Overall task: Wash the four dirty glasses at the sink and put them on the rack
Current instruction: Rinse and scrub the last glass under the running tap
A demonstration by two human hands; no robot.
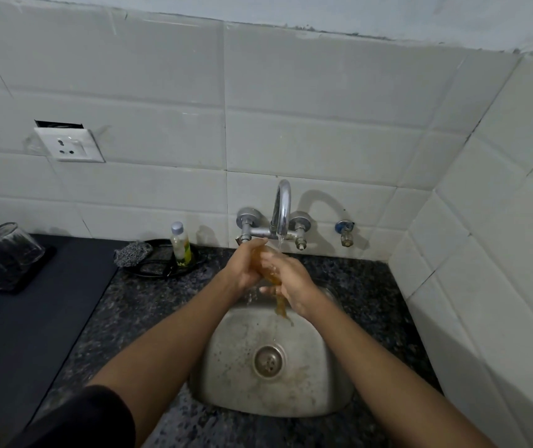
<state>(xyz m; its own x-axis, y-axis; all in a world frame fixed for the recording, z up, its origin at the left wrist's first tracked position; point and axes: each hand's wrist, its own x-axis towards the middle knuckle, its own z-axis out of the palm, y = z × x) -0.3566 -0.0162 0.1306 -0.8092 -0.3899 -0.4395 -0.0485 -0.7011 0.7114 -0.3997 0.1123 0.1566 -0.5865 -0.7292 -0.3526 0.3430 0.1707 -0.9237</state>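
Both hands' grip holds glass (266, 263) (amber-stained) under tap (282, 208); bottle (181, 244) label unreadable, perhaps soap.

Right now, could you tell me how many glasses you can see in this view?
3: one glass held in both hands under the running tap, and two upturned glasses on the rack at far left. Others may be hidden beyond the frame edge.

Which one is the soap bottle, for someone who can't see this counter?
Start at the tap on the tiled wall above the sink. Go left along the dark counter to a black holder. The bottle stands upright in it, small and clear, with yellow-green liquid and a pale cap; the grey scrubber beside it is flat and rough.
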